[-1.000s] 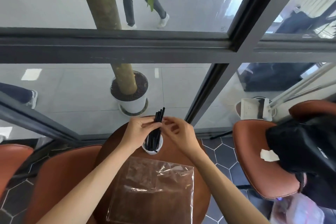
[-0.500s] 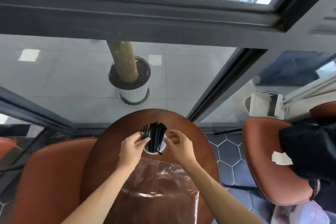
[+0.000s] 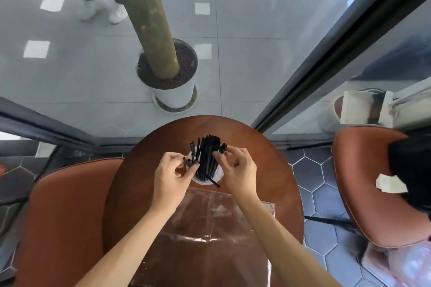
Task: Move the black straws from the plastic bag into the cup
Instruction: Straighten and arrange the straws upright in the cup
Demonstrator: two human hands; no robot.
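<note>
- The black straws (image 3: 208,157) are standing in a bundle inside the white cup (image 3: 206,180), in the middle of the round brown table (image 3: 268,170), and their tops are fanning out a little above the rim.
- One straw is lying across the near edge of the cup, and its end is pointing toward the near right.
- The left hand (image 3: 171,178) is resting at the left side of the cup with its fingers partly curled; the thumb and the forefinger are pinching the leftmost straws near the rim.
- The right hand (image 3: 238,171) is sitting at the right side of the bundle with bent fingers; its fingertips (image 3: 215,154) are touching the straws on the right, and one straw top is showing between them.
- The plastic bag (image 3: 210,240) is lying flat on the near part of the table, just behind the cup from the person's side, between the two forearms; it is transparent and no straws are visible in it.
- Brown chairs are standing on both sides of the table: one chair (image 3: 65,216) at the left and one chair (image 3: 363,182) at the right with a dark bag (image 3: 410,165) on it.
- Beyond the glass, at the far side, a white plant pot (image 3: 173,93) with a thick trunk is standing on the grey floor.
</note>
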